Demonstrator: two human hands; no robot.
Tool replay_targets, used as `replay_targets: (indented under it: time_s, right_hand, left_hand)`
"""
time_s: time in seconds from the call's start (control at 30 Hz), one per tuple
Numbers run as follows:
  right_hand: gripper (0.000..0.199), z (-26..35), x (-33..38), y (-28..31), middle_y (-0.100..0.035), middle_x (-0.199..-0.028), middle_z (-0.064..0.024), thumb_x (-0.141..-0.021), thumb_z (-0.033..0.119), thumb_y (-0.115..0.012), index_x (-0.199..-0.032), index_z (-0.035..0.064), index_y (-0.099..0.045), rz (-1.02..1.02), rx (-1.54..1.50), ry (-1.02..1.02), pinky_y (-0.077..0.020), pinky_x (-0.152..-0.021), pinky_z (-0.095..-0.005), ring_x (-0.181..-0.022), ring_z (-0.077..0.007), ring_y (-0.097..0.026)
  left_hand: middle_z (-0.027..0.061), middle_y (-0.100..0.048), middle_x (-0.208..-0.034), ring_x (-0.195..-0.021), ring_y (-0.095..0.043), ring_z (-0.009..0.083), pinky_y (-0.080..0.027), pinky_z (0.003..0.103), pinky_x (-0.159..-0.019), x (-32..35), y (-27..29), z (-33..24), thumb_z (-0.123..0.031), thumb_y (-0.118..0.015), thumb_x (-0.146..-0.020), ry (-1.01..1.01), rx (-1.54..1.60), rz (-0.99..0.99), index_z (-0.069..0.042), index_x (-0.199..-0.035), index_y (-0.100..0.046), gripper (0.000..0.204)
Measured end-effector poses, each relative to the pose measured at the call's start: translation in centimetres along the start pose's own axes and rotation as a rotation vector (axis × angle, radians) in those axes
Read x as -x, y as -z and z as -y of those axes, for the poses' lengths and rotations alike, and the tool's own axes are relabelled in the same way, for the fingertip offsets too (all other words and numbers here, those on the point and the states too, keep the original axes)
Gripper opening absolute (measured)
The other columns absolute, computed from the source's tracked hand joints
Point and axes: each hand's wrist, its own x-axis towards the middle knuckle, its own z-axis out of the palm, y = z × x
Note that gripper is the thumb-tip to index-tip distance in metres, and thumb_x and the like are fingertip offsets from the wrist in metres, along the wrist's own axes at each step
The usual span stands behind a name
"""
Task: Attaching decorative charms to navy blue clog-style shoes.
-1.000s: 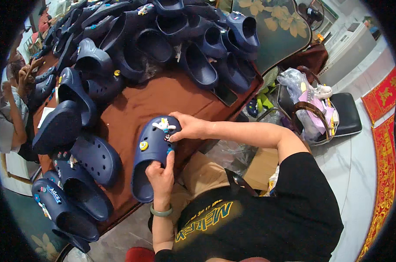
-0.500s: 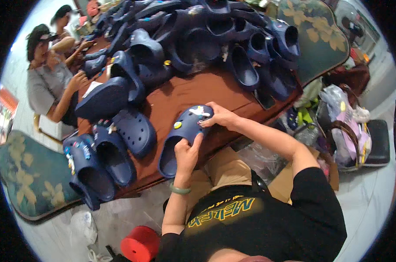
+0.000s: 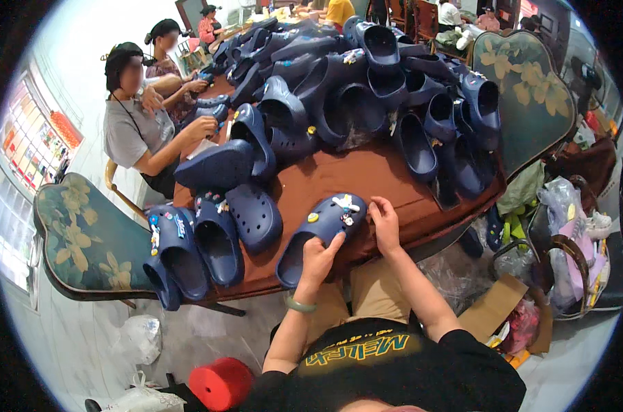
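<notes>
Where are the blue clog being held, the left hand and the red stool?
blue clog [image 3: 325, 223], head view, on its upper front.
left hand [image 3: 318, 257], head view, on its back.
red stool [image 3: 221, 384], head view, on its top.

A small workshop for hand assembly, set up in a dining-type room. Just beyond the fingers [image 3: 376, 206], a brown table [image 3: 366, 178] heaped with dozens of identical navy clogs [image 3: 339, 96], several already fitted with small charms. Left of the fingers, finished clogs lined along the table edge [image 3: 188, 240]. Farther left, two other people [image 3: 129, 123] seated at the same table handling clogs. Below and right of the fingers, plastic bags [image 3: 565, 213] and a cardboard box [image 3: 493, 309] on the floor. Upholstered floral chairs [image 3: 85, 240] around.
</notes>
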Motion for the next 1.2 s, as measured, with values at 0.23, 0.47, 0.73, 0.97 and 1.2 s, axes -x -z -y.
replay_targets:
  time_s: [0.23,0.47,0.73,0.97,1.2]
  right_hand:
    - [0.016,-1.4,0.5,1.0,-0.056,-0.104,-0.0054,-0.092,0.006,-0.058,-0.107,0.0022,-0.058,0.044,0.213,0.258,-0.0459,-0.082,-0.0266,-0.091,-0.0135,-0.055]
    - [0.053,2.0,3.9,1.2,-0.052,-0.116,-0.0098,-0.084,0.009,-0.069,-0.130,0.0036,-0.044,0.268,0.205,0.197,-0.0445,-0.092,-0.0321,-0.103,-0.0197,-0.054]
    - [0.091,2.8,6.1,2.3,-0.044,-0.130,-0.0187,-0.083,0.021,-0.070,-0.146,0.0022,-0.007,0.266,0.529,0.378,-0.0424,-0.099,-0.0390,-0.120,-0.0270,-0.049]
    - [0.067,6.6,-0.6,9.3,-0.047,-0.132,-0.0168,-0.080,0.005,-0.055,-0.141,-0.0018,-0.028,0.029,0.254,0.100,-0.0307,-0.109,-0.0385,-0.126,-0.0267,-0.043]
    - [0.052,16.9,-18.0,12.3,-0.060,-0.106,-0.0092,-0.089,0.030,-0.058,-0.132,0.0042,-0.046,-0.144,0.168,0.030,-0.0482,-0.057,-0.0262,-0.087,-0.0119,-0.059]
  left_hand:
    - [0.0053,-0.070,-0.087,-0.078,-0.062,0.0115,-0.049,0.028,-0.071,0.1,-0.1,-0.5,-0.021,-0.068,-0.089,0.127,0.101,0.050,0.008,-0.095,-0.067,0.029]
    - [0.0063,-0.066,-0.090,-0.072,-0.061,0.0124,-0.051,0.028,-0.066,-0.8,-1.2,-2.6,-0.033,-0.055,-0.097,0.178,0.311,-0.131,0.004,-0.097,-0.064,0.038]
    - [0.0082,-0.057,-0.072,-0.069,-0.053,0.0153,-0.044,0.035,-0.062,-1.4,-5.5,-2.3,-0.027,-0.043,-0.099,0.154,-0.156,0.439,0.001,-0.090,-0.062,0.035]
    - [0.0142,-0.063,-0.119,-0.111,-0.059,0.0207,-0.045,0.034,-0.097,0.5,-5.1,-6.4,0.000,-0.056,-0.090,-0.090,0.229,0.569,0.006,-0.131,-0.051,0.041]
    - [0.0100,-0.068,-0.102,-0.094,-0.063,0.0139,-0.050,0.027,-0.086,-0.7,-0.4,0.2,-0.006,-0.058,-0.095,0.031,0.074,0.097,0.006,-0.119,-0.058,0.027]
